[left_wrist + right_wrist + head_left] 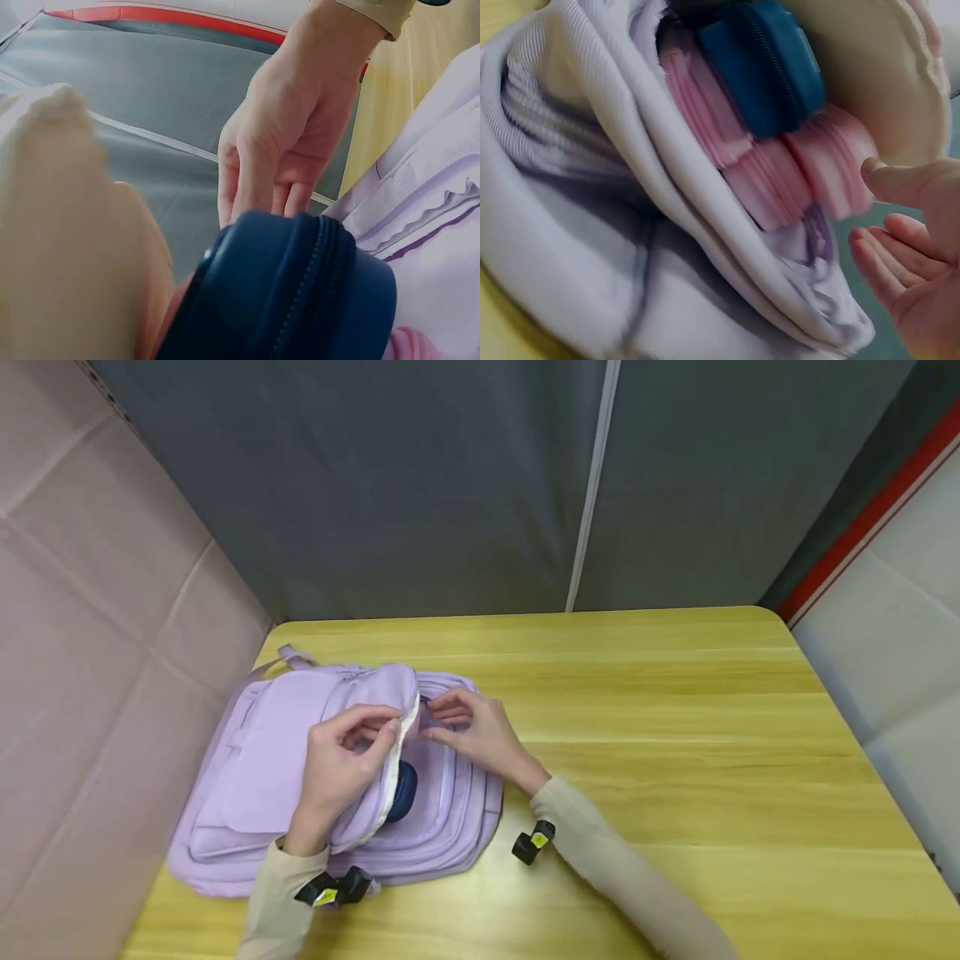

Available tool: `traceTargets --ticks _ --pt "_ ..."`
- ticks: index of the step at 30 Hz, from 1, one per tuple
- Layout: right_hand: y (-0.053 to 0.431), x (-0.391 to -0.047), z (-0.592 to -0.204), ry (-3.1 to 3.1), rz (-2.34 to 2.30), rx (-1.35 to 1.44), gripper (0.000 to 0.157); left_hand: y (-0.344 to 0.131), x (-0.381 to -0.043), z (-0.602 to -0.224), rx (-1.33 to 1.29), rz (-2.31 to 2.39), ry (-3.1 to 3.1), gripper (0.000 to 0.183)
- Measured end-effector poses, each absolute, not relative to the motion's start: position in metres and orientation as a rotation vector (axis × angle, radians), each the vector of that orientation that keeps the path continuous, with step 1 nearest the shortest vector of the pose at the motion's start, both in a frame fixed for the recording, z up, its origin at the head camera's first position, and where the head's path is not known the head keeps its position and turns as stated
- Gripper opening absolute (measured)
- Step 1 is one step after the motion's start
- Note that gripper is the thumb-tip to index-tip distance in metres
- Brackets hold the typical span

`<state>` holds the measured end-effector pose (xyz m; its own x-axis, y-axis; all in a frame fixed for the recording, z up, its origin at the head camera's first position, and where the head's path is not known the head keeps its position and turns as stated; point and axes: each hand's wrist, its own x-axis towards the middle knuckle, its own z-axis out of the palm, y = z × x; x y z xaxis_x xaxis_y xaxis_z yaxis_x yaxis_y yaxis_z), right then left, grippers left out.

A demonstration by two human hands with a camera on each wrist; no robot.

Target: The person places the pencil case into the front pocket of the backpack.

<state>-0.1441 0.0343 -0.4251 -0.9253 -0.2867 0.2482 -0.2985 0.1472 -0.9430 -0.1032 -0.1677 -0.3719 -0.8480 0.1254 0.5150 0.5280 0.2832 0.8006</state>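
Observation:
A lilac backpack (273, 752) lies on the table, its front pocket unzipped. My left hand (337, 764) pinches the pocket's pale-lined flap (390, 777) between thumb and fingers, holding it up. At the pocket's mouth is my right hand (483, 735), thumb apart from its bent fingers. The right wrist view shows nothing between them; the thumb tip is right beside a pink ridged bundle (836, 161). Several such bundles sit in the pocket, below a dark blue zippered case (769, 67). The flap hides part of that case (403, 792) in the head view.
The wood-patterned table (675, 760) extends to the right of the backpack. A dark grey curtain (375, 493) stands behind it, with pale padded walls (97, 652) at the sides. A strap (292, 656) lies at the backpack's far left corner.

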Motion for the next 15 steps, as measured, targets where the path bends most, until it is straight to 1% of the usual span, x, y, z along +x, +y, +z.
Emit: traceTargets --ticks 8,15 --pt "0.071 -0.133 -0.413 -2.437 1.692 0.565 0.035 -0.162 -0.103 -0.38 -0.604 -1.276 -2.467 0.011" --pt "0.097 -0.125 -0.411 -2.544 1.374 0.578 0.036 -0.15 -0.103 -0.388 -0.757 -0.926 -2.473 0.013"
